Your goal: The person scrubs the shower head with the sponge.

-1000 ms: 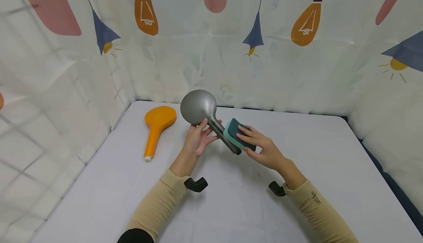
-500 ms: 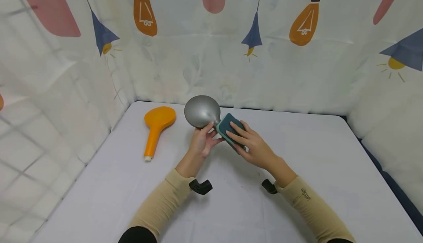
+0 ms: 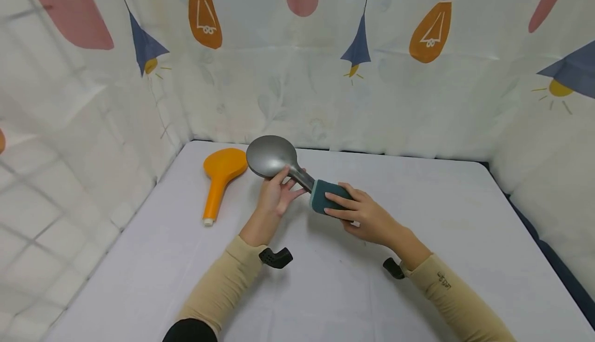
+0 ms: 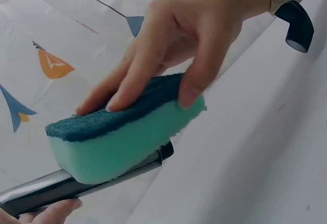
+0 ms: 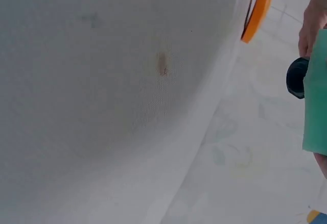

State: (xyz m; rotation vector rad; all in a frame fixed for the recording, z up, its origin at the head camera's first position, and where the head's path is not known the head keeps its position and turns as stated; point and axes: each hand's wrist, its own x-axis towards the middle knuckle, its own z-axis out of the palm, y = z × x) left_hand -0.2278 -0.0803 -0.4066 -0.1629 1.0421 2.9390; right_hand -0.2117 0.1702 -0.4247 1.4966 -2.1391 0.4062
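My left hand (image 3: 273,200) grips a silver handheld shower head (image 3: 271,155) near its neck, raised over the table with its rounded back showing. My right hand (image 3: 374,220) holds a two-layer sponge (image 3: 327,198), dark green scouring side up and light green foam below. In the left wrist view the thumb pinches the sponge's side, and its foam (image 4: 112,157) lies along the handle (image 4: 36,193). The handle's black end (image 4: 166,152) sticks out past the sponge. On the table to the left lies an orange shower head (image 3: 220,176) with a white end fitting.
A white cloth covers the table (image 3: 325,290). Behind it and along the sides hang pale curtains (image 3: 288,83) printed with lamps and bulbs. Small black devices (image 3: 276,258) sit at both sleeve cuffs.
The sponge has gone up the handle toward the neck and then back down toward its end. The silver shower head has tilted and shifted slightly. The orange one stays put.
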